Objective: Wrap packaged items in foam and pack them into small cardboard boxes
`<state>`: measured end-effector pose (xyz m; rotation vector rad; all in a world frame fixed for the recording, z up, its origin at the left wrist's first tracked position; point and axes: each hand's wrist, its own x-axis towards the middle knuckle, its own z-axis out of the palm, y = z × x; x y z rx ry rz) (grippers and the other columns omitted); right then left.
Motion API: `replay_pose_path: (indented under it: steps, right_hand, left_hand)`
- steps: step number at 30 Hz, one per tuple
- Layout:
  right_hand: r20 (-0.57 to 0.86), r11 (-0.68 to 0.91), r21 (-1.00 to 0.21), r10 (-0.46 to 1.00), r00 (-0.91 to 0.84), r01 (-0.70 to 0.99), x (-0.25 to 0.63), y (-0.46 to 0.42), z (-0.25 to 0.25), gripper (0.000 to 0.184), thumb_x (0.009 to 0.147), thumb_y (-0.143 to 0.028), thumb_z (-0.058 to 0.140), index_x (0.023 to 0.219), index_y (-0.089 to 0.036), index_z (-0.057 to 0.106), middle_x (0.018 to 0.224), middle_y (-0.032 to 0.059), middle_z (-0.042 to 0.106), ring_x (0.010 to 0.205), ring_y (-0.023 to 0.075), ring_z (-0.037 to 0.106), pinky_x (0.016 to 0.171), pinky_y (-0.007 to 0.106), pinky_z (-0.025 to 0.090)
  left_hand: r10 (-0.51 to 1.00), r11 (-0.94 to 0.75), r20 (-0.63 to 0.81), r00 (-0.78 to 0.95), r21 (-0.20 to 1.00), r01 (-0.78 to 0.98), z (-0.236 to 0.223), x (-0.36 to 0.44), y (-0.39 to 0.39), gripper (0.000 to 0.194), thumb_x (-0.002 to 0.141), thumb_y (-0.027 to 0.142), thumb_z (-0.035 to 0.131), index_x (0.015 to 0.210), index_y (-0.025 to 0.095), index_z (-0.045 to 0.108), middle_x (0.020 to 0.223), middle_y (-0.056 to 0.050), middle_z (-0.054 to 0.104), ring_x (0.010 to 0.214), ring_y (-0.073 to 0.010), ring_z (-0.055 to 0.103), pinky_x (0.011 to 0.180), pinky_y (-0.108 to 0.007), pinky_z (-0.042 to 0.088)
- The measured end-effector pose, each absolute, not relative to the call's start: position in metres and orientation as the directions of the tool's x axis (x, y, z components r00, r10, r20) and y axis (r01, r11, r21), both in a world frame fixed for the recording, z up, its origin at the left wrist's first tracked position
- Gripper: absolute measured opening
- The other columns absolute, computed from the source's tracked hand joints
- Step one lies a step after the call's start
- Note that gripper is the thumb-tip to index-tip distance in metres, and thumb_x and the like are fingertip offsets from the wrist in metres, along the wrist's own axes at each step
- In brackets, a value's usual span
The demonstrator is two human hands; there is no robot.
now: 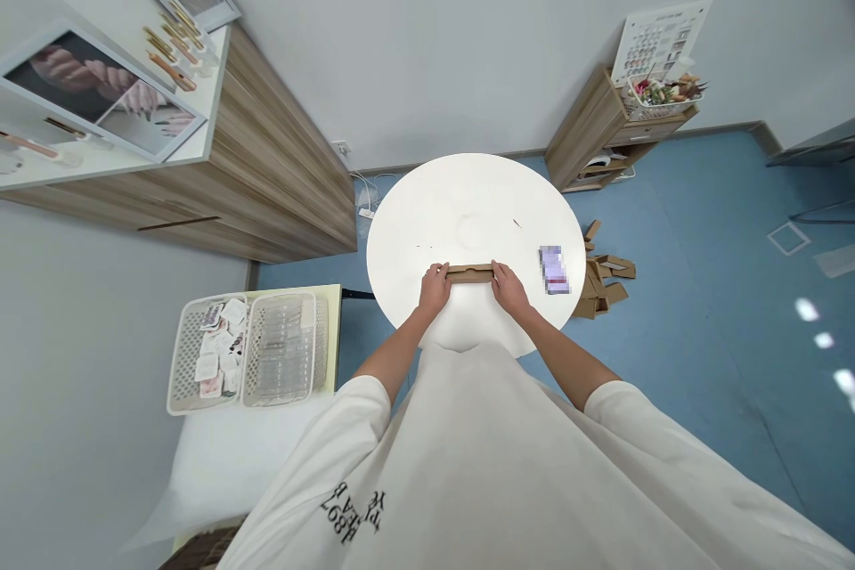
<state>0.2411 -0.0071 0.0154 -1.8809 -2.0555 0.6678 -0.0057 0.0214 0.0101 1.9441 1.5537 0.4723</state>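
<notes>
A flat brown cardboard piece (470,273) lies on the round white table (468,205) near its front edge. My left hand (435,288) grips its left end with fingers curled over it. Its right end is gripped the same way by my right hand (508,287). Both forearms reach forward from my white shirt.
A small purple-white item (554,269) lies on the table's right side. Folded cardboard pieces (605,278) are heaped on the blue floor to the right. Two white baskets (248,347) with small packets sit at left. A wooden cabinet (267,169) and a small wooden shelf (601,138) stand along the wall.
</notes>
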Motion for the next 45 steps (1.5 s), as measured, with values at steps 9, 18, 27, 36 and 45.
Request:
replay_pose_path:
  steps: [9,18,27,36,45]
  right_hand:
    - [-0.276,0.080,-0.303,0.946,-0.168,0.950,0.243,-0.033,0.000,0.079,0.098,-0.036,0.038,0.163,-0.022,-0.004,0.166,0.0150,0.021,0.125,0.0383,0.050,0.095,0.052,0.046]
    - [-0.208,-0.033,-0.516,0.974,-0.088,0.856,0.236,-0.020,0.011,0.074,0.097,-0.037,0.039,0.163,-0.020,0.010,0.163,0.0131,0.027,0.136,0.0346,0.040,0.107,0.050,0.041]
    - [-0.240,-0.219,-0.678,0.968,0.071,0.702,0.226,-0.008,0.016,0.062,0.093,-0.043,0.048,0.152,-0.026,0.040,0.140,0.0129,0.049,0.129,0.0313,0.048,0.109,0.049,0.041]
    - [-0.258,-0.288,-0.717,0.956,0.142,0.634,0.223,-0.055,-0.007,0.041,0.091,-0.043,0.051,0.126,-0.023,0.058,0.128,0.0108,0.060,0.114,0.0273,0.057,0.101,0.045,0.046]
    - [-0.369,-0.413,-0.668,0.906,0.207,0.619,0.213,-0.102,-0.024,0.043,0.089,-0.039,0.049,0.126,-0.021,0.059,0.132,0.0114,0.058,0.119,0.0257,0.057,0.103,0.042,0.047]
  left_hand:
    - [0.912,-0.208,-0.240,0.332,0.425,0.881,0.005,-0.006,-0.007,0.090,0.086,0.015,0.050,0.163,0.023,0.004,0.168,-0.014,0.012,0.149,-0.0378,0.023,0.117,-0.054,0.021]
    - [0.947,-0.067,-0.207,0.245,0.621,0.781,0.008,-0.010,0.003,0.085,0.084,0.015,0.052,0.161,0.022,0.017,0.158,-0.017,0.030,0.138,-0.0360,0.039,0.110,-0.050,0.035]
    - [0.943,0.129,-0.291,0.160,0.765,0.631,0.010,-0.004,0.013,0.072,0.083,0.012,0.054,0.153,0.020,0.038,0.131,-0.014,0.059,0.122,-0.0288,0.056,0.105,-0.043,0.043]
    - [0.941,0.118,-0.265,0.209,0.838,0.533,0.003,-0.023,-0.035,0.039,0.085,0.007,0.052,0.120,0.021,0.061,0.124,-0.009,0.064,0.116,-0.0232,0.060,0.100,-0.038,0.048]
    - [0.883,0.184,-0.401,0.245,0.775,0.604,-0.022,-0.046,-0.059,0.034,0.084,0.008,0.050,0.113,0.020,0.064,0.123,-0.009,0.064,0.116,-0.0233,0.060,0.104,-0.040,0.047]
